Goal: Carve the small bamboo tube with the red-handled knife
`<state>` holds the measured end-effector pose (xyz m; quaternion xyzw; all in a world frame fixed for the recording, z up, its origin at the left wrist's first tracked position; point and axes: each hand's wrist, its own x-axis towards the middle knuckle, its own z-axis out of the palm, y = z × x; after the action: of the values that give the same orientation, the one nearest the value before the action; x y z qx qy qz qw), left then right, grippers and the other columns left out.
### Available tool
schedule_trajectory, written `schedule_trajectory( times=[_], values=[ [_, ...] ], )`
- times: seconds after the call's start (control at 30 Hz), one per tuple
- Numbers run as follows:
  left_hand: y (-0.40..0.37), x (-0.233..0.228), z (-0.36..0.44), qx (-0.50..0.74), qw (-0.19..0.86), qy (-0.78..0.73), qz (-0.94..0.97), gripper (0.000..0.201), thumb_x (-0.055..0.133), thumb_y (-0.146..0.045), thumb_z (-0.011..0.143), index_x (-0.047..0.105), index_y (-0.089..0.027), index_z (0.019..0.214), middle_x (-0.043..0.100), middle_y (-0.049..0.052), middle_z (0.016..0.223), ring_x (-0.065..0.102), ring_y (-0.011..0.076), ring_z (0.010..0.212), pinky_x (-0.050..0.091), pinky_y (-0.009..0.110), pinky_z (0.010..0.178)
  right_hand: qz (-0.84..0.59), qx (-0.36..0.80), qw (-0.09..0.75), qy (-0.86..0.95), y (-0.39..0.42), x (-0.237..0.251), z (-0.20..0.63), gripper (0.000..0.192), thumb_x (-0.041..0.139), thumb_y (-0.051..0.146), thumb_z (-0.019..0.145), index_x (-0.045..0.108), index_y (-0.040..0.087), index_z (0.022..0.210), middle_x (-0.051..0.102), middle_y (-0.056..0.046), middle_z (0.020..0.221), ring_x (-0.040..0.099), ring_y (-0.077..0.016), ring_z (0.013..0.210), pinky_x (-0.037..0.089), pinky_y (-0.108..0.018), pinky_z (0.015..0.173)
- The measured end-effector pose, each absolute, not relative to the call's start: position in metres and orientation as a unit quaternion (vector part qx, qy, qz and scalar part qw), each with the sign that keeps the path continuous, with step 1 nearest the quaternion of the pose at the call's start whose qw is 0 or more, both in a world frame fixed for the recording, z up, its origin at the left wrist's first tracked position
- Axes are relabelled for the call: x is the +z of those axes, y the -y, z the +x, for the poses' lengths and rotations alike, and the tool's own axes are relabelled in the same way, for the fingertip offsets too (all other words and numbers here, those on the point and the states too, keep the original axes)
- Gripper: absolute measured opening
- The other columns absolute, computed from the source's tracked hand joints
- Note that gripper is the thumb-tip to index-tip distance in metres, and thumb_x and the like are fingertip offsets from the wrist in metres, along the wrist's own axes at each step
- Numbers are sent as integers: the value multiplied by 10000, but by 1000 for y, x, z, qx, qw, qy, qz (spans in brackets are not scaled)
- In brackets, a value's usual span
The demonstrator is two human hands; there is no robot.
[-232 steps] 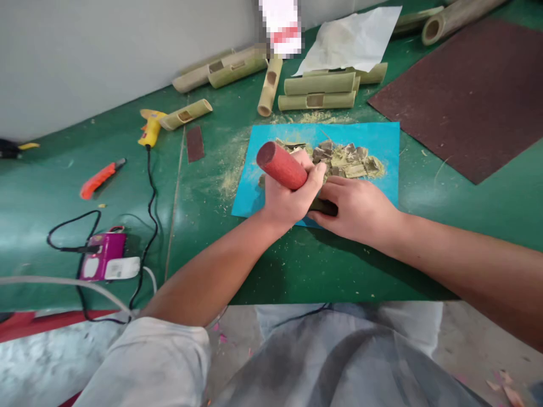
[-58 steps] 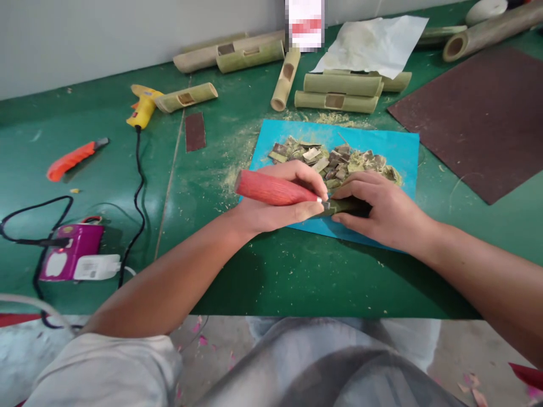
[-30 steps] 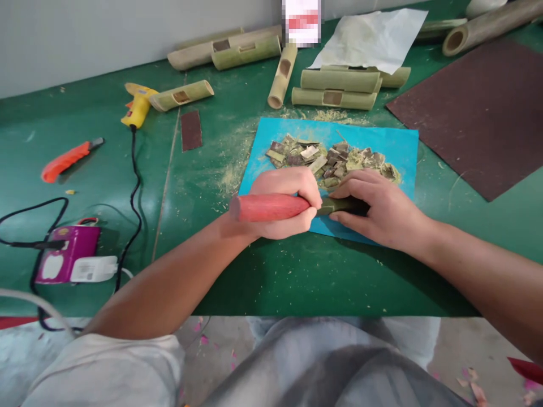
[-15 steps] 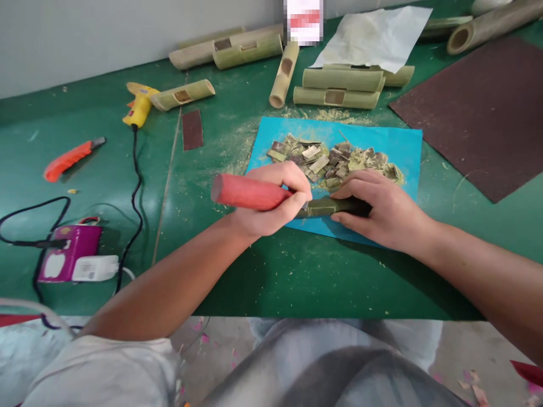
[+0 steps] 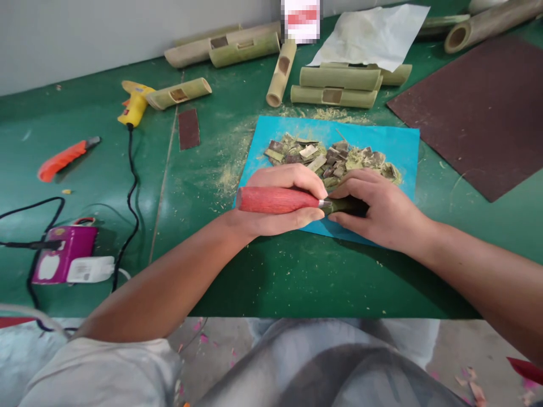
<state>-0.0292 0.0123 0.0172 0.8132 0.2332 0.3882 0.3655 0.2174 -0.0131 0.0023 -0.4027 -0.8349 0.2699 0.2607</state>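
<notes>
My left hand (image 5: 278, 217) grips a carving tool by its red wooden handle (image 5: 271, 200), which lies nearly level and points right. The tool's metal tip meets a short dark green bamboo piece (image 5: 344, 205). My right hand (image 5: 379, 212) presses that piece down on a blue mat (image 5: 401, 148). The blade itself is hidden between my fingers. A heap of bamboo chips (image 5: 331, 158) lies on the mat just beyond both hands.
Several cut bamboo tubes (image 5: 335, 87) lie at the back by a white paper sheet (image 5: 373, 37). A brown sandpaper sheet (image 5: 475, 107) is at right. Left side: yellow glue gun (image 5: 134, 104), orange knife (image 5: 63, 158), sandpaper strip (image 5: 189, 129), purple device (image 5: 63, 261) with cables.
The red handle has shifted right again after pulling back to the left half a second ago, its tip back against the bamboo piece. My right hand stays in place.
</notes>
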Motion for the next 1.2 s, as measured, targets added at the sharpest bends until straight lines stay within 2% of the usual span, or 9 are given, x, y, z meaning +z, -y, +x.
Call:
schedule_trajectory(
  times=[0.23,0.37,0.57,0.7,1.0,1.2],
  values=[
    [-13,19,-27,385,363,-210,822,177,854,-321,854,746,-211,942,826,47,959,784,160,895,627,279,850,-395,260,269,839,13,-1,217,99,709,294,899,678,220,959,694,-74,932,643,-263,921,511,-413,821],
    [-9,22,-24,361,353,-221,835,96,816,-247,868,735,-206,900,827,36,939,783,147,876,619,256,834,-385,253,280,842,13,-3,217,97,717,279,898,679,203,946,690,-78,914,640,-262,903,509,-414,811],
    [-4,20,-21,379,332,-220,835,98,728,-131,831,704,-218,869,792,15,859,760,143,777,598,263,726,-385,257,287,839,13,-2,217,96,746,247,872,685,200,930,696,-76,902,639,-257,875,512,-413,801],
    [-3,17,-23,429,317,-246,809,123,674,-98,802,651,-215,770,745,0,763,715,134,679,555,263,625,-388,261,288,836,14,-2,218,105,743,269,883,692,203,947,705,-85,928,650,-269,899,517,-430,825],
    [-4,16,-23,478,299,-243,789,179,640,-159,817,568,-210,661,672,2,631,645,123,563,498,269,524,-390,260,286,836,14,-3,218,114,736,284,899,695,207,972,713,-91,962,659,-271,916,537,-433,828],
    [-5,11,-24,492,302,-227,784,192,662,-140,845,596,-189,672,686,3,645,658,113,581,511,254,545,-392,261,291,833,14,-4,218,116,751,277,887,695,210,964,713,-89,959,661,-274,917,539,-439,836]
  ],
)
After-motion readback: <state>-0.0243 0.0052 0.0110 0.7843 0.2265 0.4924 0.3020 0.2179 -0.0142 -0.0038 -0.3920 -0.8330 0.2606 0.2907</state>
